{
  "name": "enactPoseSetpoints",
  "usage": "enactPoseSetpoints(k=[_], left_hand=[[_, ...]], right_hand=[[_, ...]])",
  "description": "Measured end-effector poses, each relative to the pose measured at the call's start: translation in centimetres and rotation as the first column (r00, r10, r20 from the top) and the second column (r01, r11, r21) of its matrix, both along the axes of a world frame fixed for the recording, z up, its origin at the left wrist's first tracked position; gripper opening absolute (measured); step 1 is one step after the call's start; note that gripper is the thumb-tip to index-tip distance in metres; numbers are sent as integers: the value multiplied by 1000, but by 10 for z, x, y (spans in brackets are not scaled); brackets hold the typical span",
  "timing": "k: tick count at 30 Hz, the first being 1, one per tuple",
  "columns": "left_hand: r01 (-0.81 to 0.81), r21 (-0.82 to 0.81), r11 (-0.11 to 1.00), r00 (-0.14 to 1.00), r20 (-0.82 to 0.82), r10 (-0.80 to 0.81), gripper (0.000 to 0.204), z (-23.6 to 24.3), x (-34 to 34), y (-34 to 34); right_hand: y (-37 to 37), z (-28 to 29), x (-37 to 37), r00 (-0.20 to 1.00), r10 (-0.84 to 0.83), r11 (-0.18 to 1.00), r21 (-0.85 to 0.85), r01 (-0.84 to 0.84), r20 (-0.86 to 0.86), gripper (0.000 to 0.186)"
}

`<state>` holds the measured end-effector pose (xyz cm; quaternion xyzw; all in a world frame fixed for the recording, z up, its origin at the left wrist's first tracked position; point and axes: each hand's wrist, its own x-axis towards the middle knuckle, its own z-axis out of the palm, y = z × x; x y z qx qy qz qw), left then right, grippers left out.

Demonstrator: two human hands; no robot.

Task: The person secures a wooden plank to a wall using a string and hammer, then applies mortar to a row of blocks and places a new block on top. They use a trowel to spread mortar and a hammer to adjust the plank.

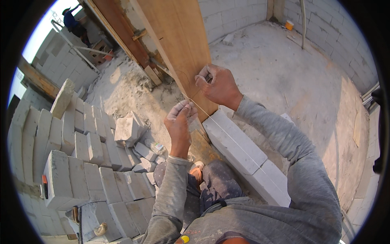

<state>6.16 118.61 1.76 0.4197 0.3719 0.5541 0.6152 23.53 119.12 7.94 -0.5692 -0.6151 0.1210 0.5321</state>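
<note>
A wooden board stands upright at the end of a low row of pale blocks. From the board's near edge a taut white string runs along the top of that row toward me. My left hand pinches the string close to the board's edge, fingertips together. Higher up, in front of the board's face, my right hand is closed in a pinch, with a thin dark strand looping from its fingertips toward the left hand. Its fingertips partly hide what they grip.
Stacked pale blocks fill the left side, with an orange-and-black tool on them. Broken block pieces lie beside the stack. Another person works at the far left near a metal frame. A yellow bucket stands far right.
</note>
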Motion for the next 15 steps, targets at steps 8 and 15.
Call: enactPoseSetpoints(k=[8,15], left_hand=[[153,-270,951,982,149,-116,37,5,7,7],[174,-378,909,977,182,-112,27,11,8,12]], right_hand=[[-7,11,-2,992,122,990,65,-125,41,24],[-2,10,-9,996,66,998,-6,-66,55,17]])
